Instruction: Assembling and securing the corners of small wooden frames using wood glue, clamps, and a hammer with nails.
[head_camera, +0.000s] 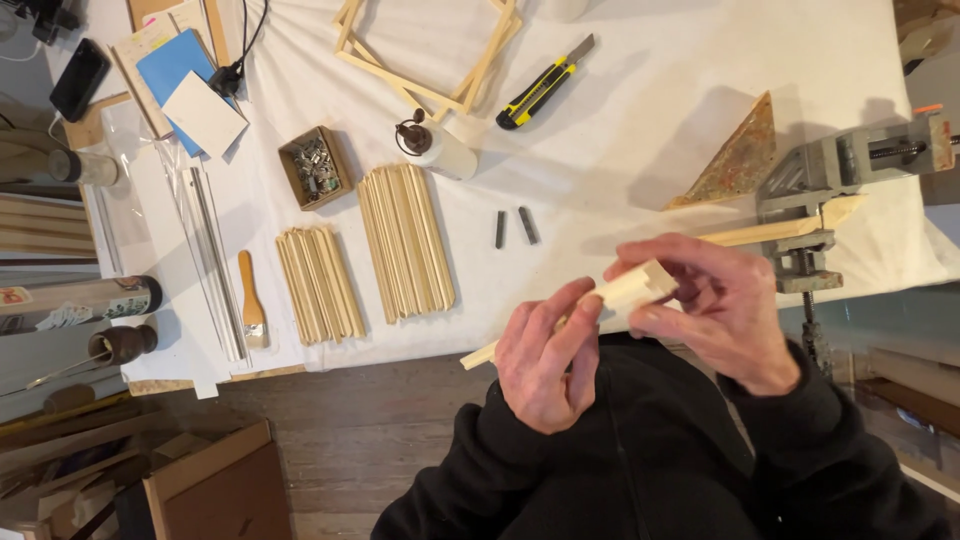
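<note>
Head view: both hands are up over the table (620, 130) edge on one pale wooden strip (630, 290). The right hand (725, 310) pinches its notched end with curled fingers (665, 320), the left hand (545, 355) closes loosely on it lower down, palm up. On the white table: two bundles of sticks (365, 255), two small dark bars (514, 227), I think metal, one yellow utility knife (540, 90).
</note>
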